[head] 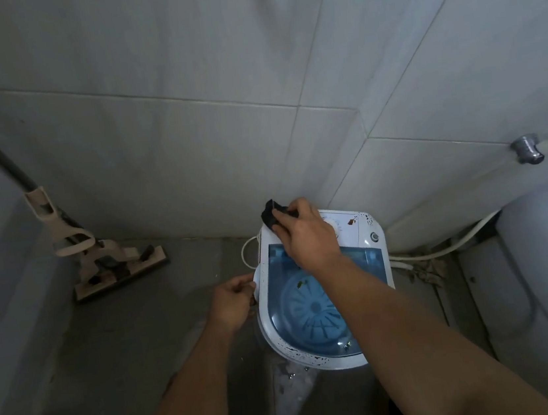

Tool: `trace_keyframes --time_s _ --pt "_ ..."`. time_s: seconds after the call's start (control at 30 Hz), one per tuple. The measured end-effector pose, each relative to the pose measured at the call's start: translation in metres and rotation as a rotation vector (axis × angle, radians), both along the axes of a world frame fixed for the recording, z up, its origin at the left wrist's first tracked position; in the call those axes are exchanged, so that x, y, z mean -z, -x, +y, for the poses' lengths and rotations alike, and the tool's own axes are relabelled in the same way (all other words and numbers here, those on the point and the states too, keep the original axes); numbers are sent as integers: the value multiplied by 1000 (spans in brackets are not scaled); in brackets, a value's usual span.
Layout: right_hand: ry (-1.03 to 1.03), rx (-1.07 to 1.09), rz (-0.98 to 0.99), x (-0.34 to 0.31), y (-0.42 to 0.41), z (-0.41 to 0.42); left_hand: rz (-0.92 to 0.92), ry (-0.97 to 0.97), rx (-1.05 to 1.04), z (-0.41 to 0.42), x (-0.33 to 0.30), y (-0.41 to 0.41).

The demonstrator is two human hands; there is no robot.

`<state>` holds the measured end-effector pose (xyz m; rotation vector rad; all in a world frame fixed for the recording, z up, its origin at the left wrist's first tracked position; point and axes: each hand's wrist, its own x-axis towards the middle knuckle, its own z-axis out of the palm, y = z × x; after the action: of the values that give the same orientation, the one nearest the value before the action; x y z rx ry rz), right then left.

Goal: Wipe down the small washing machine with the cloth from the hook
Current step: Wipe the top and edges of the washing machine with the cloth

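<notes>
Nearest me, the left hand (232, 300) curls its fingers around the left edge of the small washing machine (324, 290), which stands on the floor (163, 327) against the tiled wall (187, 131). Across its blue see-through lid (313, 313), the right hand (307, 234) clutches a dark cloth (272, 216) bunched in its fingers, pressed onto the back left corner of the white control panel. Further left, a mop (99, 259) leans in the corner.

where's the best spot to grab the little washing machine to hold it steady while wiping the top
Grip the white rim on the washing machine's left side, from the open floor side, where the left hand already holds it. The wall is behind it and hoses lie to its right, while the right hand presses the cloth onto the back corner.
</notes>
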<state>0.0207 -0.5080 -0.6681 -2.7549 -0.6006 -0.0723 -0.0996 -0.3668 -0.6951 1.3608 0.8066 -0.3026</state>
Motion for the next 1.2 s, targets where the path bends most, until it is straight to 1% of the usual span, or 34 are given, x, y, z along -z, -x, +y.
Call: trace_keyframes --time_s 0.13,0.23,0.3,0.37,0.43,0.53,0.63,0.73,0.8,0.83,0.9,0.97,1.07,1.13,1.2 --pt "-21 25 -33 5 22 -5 4 8 6 1 0 0" --pt "-17 8 0 8 45 -16 10 2 8 2 1 0" --pt "11 -20 46 3 47 -19 8 2 15 2 1 1" --pt "85 -13 72 -7 32 -19 7 -4 21 1 0 1" --pt "146 74 88 -17 9 -18 8 -2 11 0 -1 1" --pt "172 216 145 -27 -17 -12 5 4 10 -1 -4 0" --pt "177 244 155 -26 -15 -10 9 -10 26 1 -3 -1" --pt "167 217 111 -20 11 -17 13 -1 26 2 -2 -2" --pt "165 118 85 -14 35 -19 16 -9 28 2 -1 -2" --pt "151 53 90 -11 46 -20 18 -17 30 2 -2 -1" --pt "32 -3 186 -14 53 -23 16 -25 32 1 -4 0" --pt "-103 24 236 -22 37 -28 15 -22 24 0 -6 0" --pt "-206 183 125 -27 -3 -31 23 -40 22 -1 -7 0" --pt "-150 230 100 -22 -13 -25 26 -48 28 -1 -8 -1" --pt "-51 197 94 -14 2 -15 30 -57 41 0 -8 -1"
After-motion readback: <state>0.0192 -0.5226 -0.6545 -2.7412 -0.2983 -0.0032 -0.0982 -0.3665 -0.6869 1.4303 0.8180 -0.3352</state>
